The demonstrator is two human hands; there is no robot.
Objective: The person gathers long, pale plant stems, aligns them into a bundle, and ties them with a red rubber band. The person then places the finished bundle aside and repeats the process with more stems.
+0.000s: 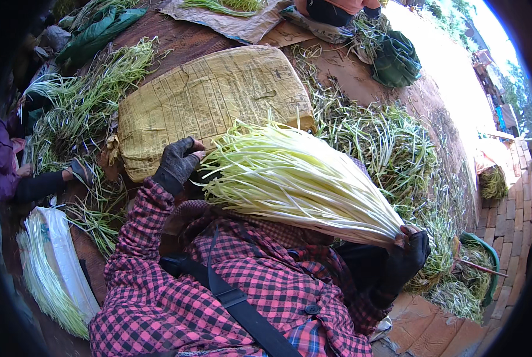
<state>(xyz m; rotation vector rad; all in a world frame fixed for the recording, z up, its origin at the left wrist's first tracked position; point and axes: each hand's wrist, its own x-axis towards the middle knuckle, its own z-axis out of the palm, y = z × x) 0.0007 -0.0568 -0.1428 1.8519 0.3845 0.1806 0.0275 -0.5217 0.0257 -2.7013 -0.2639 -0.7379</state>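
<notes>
My right hand [411, 245], in a dark fingerless glove, grips the gathered white ends of a large bundle of blanched chives [292, 178]. The stalks fan out across my lap towards the left, and their yellow-green tips spread loosely. Beside those tips is my left hand [181, 163], also gloved, its bare fingertips a little apart with nothing seen between them. Whether they touch a leaf is hard to tell. Just beyond the bundle lies a block wrapped in yellowish printed sheeting [212, 98]; the leaf tips overlap its near edge.
Loose green leaves and trimmings [382, 147] are heaped at right, with another leafy pile [91, 98] at left. Pale stalks [47, 272] lie by a white sack [69, 263] at lower left. One person's leg [42, 185] is at left; another person [333, 11] sits opposite.
</notes>
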